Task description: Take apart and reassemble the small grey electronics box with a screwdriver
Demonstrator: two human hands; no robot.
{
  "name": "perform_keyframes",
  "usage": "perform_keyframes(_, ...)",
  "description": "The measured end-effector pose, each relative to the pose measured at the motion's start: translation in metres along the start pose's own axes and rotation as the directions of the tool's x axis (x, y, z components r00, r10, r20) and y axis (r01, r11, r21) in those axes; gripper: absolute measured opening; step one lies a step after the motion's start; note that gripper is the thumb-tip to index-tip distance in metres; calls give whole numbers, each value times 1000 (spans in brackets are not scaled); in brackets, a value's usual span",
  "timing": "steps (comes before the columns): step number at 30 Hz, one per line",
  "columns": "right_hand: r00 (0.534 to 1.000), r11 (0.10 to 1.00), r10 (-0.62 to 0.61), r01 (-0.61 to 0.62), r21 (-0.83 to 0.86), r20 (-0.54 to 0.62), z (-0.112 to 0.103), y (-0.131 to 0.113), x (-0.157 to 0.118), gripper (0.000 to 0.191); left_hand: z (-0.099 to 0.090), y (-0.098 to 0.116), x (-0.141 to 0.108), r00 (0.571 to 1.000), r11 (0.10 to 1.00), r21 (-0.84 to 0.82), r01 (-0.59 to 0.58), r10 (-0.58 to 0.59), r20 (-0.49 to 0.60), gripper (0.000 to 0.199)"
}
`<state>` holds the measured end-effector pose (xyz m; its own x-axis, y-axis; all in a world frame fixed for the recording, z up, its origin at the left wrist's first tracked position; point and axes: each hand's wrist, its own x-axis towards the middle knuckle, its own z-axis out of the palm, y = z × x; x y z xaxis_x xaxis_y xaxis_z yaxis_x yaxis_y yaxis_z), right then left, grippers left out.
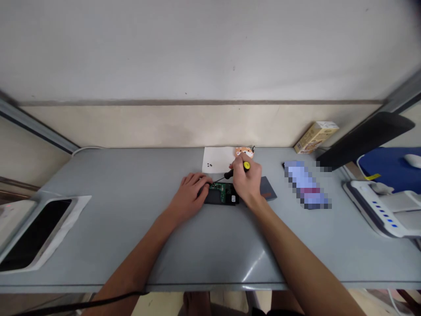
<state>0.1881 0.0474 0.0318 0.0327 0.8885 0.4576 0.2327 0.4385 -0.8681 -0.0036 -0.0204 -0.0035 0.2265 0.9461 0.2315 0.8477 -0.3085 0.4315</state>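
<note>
An opened black device (212,196) lies flat on the grey table, its green circuit board (224,191) exposed. My left hand (191,193) rests on the device's left end, fingers bent over its edge and pressing on it. In my right hand (246,177) is a screwdriver (228,174) with a black handle and a yellow end cap, its thin shaft slanting down to the board's upper left, near my left fingertips. Just behind, a white sheet (217,158) carries several tiny dark pieces (209,165), probably screws. A dark grey flat panel (268,188) lies right of the device, partly behind my right wrist.
An orange-and-white animal-face item (244,152) sits at the sheet's right end. Further right are a blurred-out phone (305,184), a small carton (316,137), a black upright panel (365,140) and a white power strip (384,210). A dark-screened tablet-like device (34,232) lies at left.
</note>
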Motion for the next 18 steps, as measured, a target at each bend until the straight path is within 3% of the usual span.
perform_keyframes(8, 992, 996, 65, -58, 66, -112, -5, -2, 5, 33, -1, -1, 7, 998, 988, -152, 11, -20, -53, 17)
perform_keyframes(12, 966, 996, 70, -53, 72, -248, -13, 3, 15, 34, -6, -3, 21, 995, 983, -180, -36, 20, -93, 18)
perform_keyframes(15, 918, 996, 82, -65, 56, -387, -24, 14, 24, 34, -13, -2, 43, 990, 991, -67, -112, 106, -91, 19)
perform_keyframes(18, 870, 992, 128, -108, 70, -477, -35, 25, 33, 33, -16, 2, 74, 974, 965, 140, -222, 227, -18, 24)
